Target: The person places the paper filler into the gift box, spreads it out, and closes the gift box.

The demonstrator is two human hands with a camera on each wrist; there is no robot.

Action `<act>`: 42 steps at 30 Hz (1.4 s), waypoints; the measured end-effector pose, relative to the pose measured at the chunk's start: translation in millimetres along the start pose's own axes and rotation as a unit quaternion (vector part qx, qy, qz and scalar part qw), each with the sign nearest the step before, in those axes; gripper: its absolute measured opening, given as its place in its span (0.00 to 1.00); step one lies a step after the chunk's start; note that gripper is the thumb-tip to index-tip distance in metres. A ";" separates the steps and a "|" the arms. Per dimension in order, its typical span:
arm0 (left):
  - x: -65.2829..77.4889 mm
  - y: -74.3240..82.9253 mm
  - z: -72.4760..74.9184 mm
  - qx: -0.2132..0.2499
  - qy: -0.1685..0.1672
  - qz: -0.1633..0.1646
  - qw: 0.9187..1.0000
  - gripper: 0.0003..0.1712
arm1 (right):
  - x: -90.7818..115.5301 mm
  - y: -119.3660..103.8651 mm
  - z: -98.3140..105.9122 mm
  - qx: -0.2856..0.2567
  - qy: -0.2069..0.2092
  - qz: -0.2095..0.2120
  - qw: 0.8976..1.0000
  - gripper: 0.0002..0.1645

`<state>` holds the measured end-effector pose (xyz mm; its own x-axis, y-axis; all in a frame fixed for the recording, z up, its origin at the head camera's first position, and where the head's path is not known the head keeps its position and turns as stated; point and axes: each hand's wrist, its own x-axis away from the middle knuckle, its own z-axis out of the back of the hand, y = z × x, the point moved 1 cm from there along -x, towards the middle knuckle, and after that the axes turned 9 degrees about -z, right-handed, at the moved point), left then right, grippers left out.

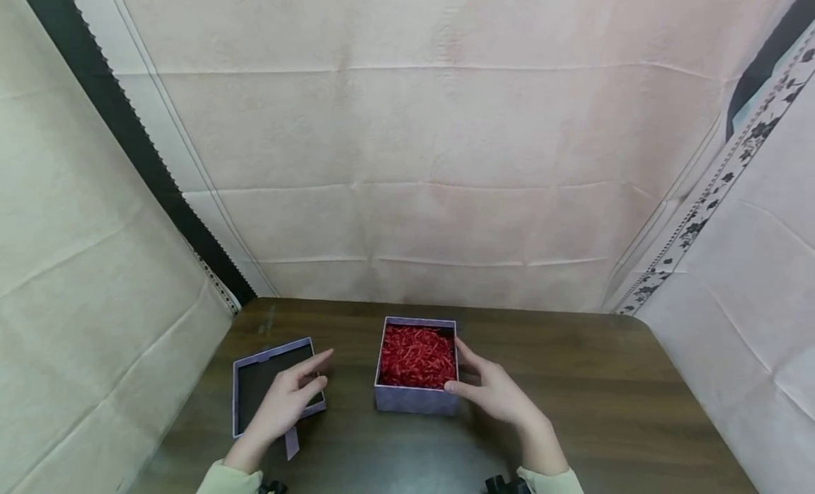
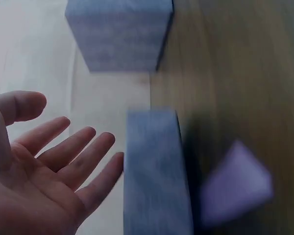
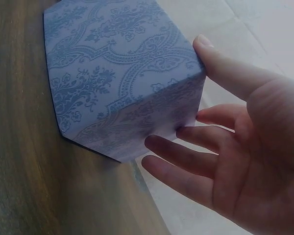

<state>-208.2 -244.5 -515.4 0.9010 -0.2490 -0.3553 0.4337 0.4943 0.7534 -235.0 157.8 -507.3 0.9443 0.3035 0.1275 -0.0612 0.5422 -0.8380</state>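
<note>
A lavender-blue patterned gift box (image 1: 417, 400) stands upright on the table, its top uncovered and full of red shredded paper (image 1: 418, 356). My right hand (image 1: 499, 393) is at the box's right side. In the right wrist view its thumb lies at the rim corner and fingertips touch the embossed side (image 3: 152, 117). To the left lies the matching box lid (image 1: 255, 391), dark inside facing up. Over the lid's right part hovers my left hand (image 1: 284, 403), its fingers loosely extended and holding nothing. A pale lilac ribbon tab (image 1: 291, 443) sticks out at the lid's near edge.
The brown wooden table (image 1: 573, 381) has its far edge against a pale creased cloth backdrop (image 1: 414, 140). More cloth hangs at the left and right, the right one with a floral border (image 1: 700, 218). Pale green sleeves (image 1: 232, 478) show at both wrists.
</note>
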 end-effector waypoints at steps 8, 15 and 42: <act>28.1 -27.7 54.0 -0.078 0.132 0.025 0.988 0.23 | -0.9 -0.1 -1.0 -0.001 0.001 -0.006 1.000 0.56; 51.5 -48.0 87.0 -0.140 0.190 0.137 0.962 0.25 | 0.3 -2.3 0.3 -0.003 0.004 -0.006 1.000 0.56; 62.0 -75.4 89.2 -0.104 0.023 0.257 0.961 0.44 | 0.8 -5.0 0.7 -0.004 0.006 -0.008 1.000 0.55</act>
<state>-186.1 -371.5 -544.9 0.9942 0.1076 0.0059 -0.0798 0.6983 0.7114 -234.2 155.9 -502.6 0.9487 0.2863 0.1340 -0.0444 0.5404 -0.8402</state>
